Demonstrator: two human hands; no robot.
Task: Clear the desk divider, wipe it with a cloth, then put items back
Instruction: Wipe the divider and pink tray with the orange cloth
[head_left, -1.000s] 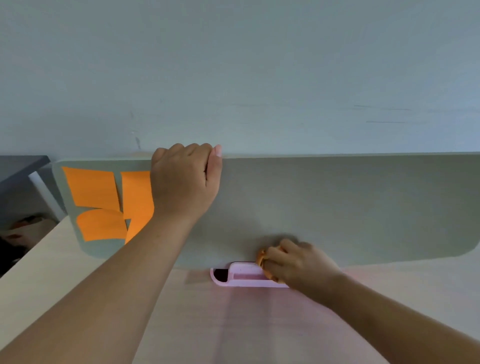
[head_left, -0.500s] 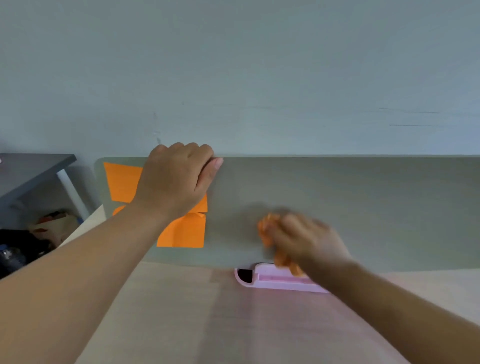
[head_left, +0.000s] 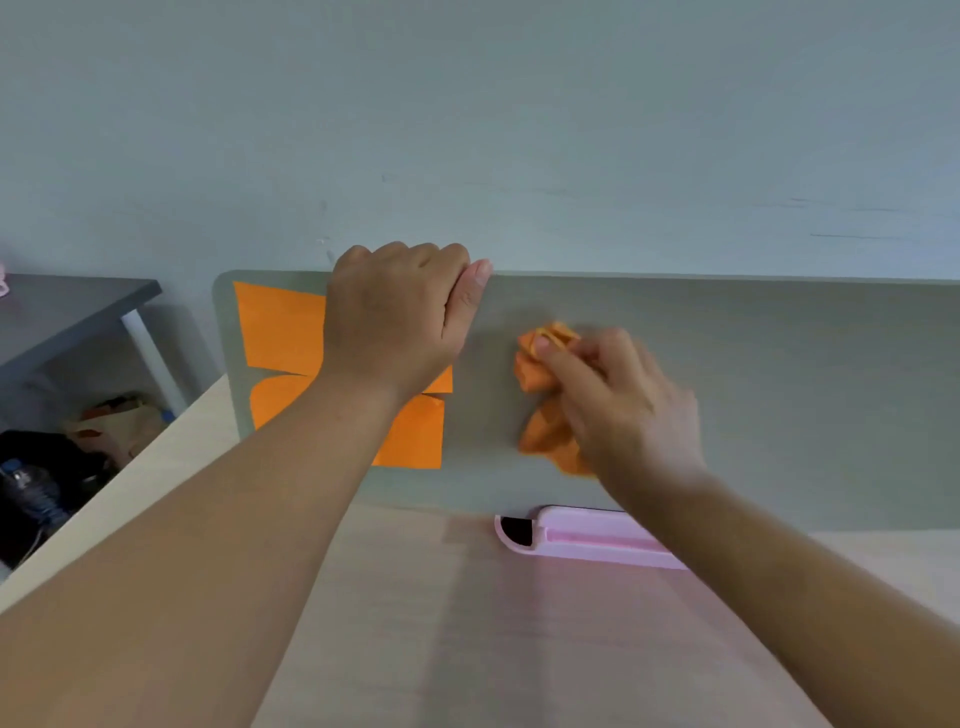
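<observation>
Left hand (head_left: 397, 322) hooks its curled fingers over the top edge of the grey desk divider (head_left: 753, 395), forearm stretched out from the near left. Right hand (head_left: 621, 405), motion-blurred, clutches a crumpled orange cloth (head_left: 537, 371) against the flat matte panel, right of the orange sticky notes (head_left: 278, 332). Pink plastic tray (head_left: 582, 540), rounded at its end, sits at the divider's base on the pale wood-grain desk (head_left: 493, 649).

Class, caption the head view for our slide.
Left hand grips the grey divider; right hand holds an orange cloth against it.
</observation>
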